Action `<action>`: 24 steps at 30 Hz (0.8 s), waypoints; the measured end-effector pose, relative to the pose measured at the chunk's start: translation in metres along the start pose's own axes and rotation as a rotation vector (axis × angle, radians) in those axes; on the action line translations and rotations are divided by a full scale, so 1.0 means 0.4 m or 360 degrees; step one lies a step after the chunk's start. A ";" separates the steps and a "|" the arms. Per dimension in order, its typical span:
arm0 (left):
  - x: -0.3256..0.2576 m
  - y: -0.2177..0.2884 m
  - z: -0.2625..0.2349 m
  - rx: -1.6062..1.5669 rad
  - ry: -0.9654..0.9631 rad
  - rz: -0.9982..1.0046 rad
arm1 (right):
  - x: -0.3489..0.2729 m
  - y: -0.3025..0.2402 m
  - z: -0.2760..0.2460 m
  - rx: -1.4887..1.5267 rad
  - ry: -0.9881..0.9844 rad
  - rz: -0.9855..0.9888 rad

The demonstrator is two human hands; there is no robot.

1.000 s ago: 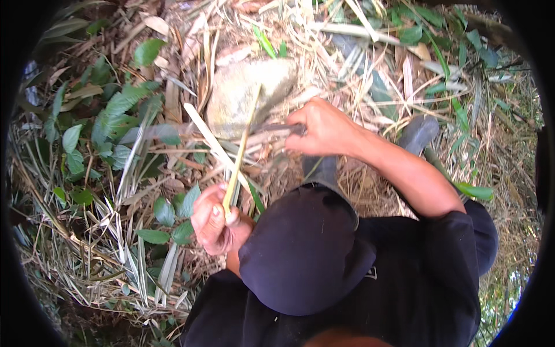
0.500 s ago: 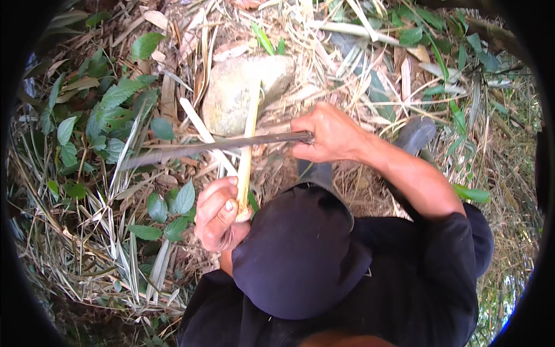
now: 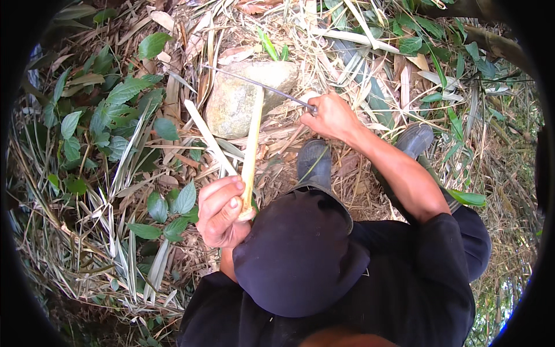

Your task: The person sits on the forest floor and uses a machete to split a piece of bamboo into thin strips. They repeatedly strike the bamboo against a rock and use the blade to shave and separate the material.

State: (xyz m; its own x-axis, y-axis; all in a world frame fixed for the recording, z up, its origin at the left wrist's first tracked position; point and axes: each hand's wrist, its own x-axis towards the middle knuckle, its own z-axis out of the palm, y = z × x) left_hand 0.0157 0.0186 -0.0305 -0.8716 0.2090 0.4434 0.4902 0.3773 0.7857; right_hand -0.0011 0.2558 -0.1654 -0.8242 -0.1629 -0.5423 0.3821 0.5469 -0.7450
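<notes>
One pale stick (image 3: 251,144) is resting in the left hand (image 3: 221,213), which is gripping its near end, probably leaving the far length bare for the bladed tool (image 3: 274,92) and sitting well apart from the metal. The stick's long axis is running up the view, leaning slightly right, its tip pointing over the grey stone (image 3: 228,110). The right hand (image 3: 329,117) is clenching the tool's right end; the metal is crossing close to that tip, contact unclear. Left of the stick, a second pale strip (image 3: 210,137) is slanting up-left.
</notes>
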 end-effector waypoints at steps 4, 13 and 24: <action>0.012 0.004 0.009 0.0032 0.0058 0.0011 | 0.010 0.030 0.021 -0.0121 0.0190 -0.0116; 0.043 -0.008 0.015 -0.0202 -0.0249 -0.0134 | 0.027 0.076 0.050 0.0022 0.0198 0.0160; 0.029 0.007 -0.029 -0.0266 -0.0417 -0.0284 | -0.086 -0.106 0.022 0.0211 0.0192 -0.0833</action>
State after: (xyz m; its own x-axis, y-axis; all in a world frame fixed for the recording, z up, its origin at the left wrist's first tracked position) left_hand 0.0071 0.0115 -0.0182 -0.9041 0.3857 0.1842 0.3052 0.2807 0.9100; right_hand 0.0149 0.2311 -0.1186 -0.9573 -0.2858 -0.0438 -0.0488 0.3089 -0.9498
